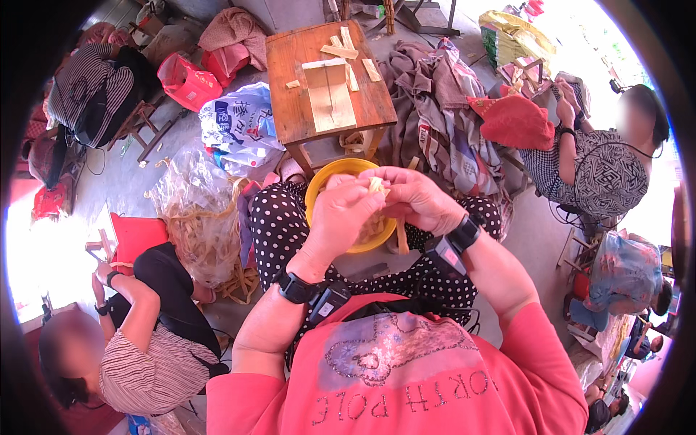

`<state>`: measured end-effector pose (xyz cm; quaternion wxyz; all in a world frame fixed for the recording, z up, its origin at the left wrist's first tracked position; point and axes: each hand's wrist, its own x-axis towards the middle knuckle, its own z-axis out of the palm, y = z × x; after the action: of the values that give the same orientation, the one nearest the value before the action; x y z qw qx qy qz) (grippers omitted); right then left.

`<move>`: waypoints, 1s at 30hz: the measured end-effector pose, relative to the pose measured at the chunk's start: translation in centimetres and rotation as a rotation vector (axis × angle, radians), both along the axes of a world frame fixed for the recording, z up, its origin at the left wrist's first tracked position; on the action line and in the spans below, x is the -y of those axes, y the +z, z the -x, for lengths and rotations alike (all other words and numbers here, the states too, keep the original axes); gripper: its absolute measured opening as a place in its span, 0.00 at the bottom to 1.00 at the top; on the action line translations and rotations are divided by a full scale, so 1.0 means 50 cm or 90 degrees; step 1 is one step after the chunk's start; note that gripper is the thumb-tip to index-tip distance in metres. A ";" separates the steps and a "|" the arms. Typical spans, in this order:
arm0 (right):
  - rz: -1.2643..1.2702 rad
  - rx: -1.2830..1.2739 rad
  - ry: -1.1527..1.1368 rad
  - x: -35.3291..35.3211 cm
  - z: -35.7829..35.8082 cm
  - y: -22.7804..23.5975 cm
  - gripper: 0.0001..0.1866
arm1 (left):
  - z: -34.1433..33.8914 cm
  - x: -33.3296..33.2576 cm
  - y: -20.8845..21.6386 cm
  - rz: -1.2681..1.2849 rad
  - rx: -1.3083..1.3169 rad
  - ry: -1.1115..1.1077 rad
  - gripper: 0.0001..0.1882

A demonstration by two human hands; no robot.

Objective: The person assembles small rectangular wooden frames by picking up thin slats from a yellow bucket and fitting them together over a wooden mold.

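Note:
My left hand (pixel 346 210) and right hand (pixel 426 201) meet over a yellow basin (pixel 312 194) between my knees. Pinched between the fingertips of both is a small, pale yellow folded piece of strip (pixel 377 186). Below my right hand hangs a flat tan strip (pixel 402 238); whether it joins the folded piece is hidden by the fingers. Inside the basin lie several small pale pieces (pixel 373 226), partly covered by my hands.
Ahead stands a small wooden table (pixel 286 54) bearing an upright-backed board (pixel 332 109) and several pale wood slips (pixel 339 51). Left of me is a clear plastic bag (pixel 192 217) of tan strips. Heaped cloth (pixel 428 94) lies to the right. Other people sit on both sides.

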<state>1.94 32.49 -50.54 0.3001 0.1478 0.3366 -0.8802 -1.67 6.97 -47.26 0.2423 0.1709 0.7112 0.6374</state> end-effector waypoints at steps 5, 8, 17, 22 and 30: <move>-0.015 0.041 -0.035 0.027 0.007 -0.032 0.23 | -0.007 0.002 -0.058 -0.250 0.472 0.177 0.11; -0.049 0.026 -0.037 0.024 0.017 -0.040 0.21 | -0.011 0.006 -0.103 0.061 -0.164 0.191 0.13; -0.243 -0.034 -0.116 0.049 0.049 -0.044 0.18 | -0.013 -0.041 -0.097 0.147 -0.249 0.192 0.10; -0.353 -0.083 -0.139 0.045 0.045 -0.065 0.18 | -0.014 -0.031 -0.130 0.001 -0.021 0.163 0.08; -0.366 -0.101 -0.098 0.041 0.018 -0.034 0.16 | 0.040 -0.013 -0.138 -0.072 0.175 0.046 0.12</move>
<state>1.06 30.43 -52.27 0.1509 0.1827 0.5821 -0.7778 -3.67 7.63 -54.14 0.3043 0.0694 0.6401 0.7020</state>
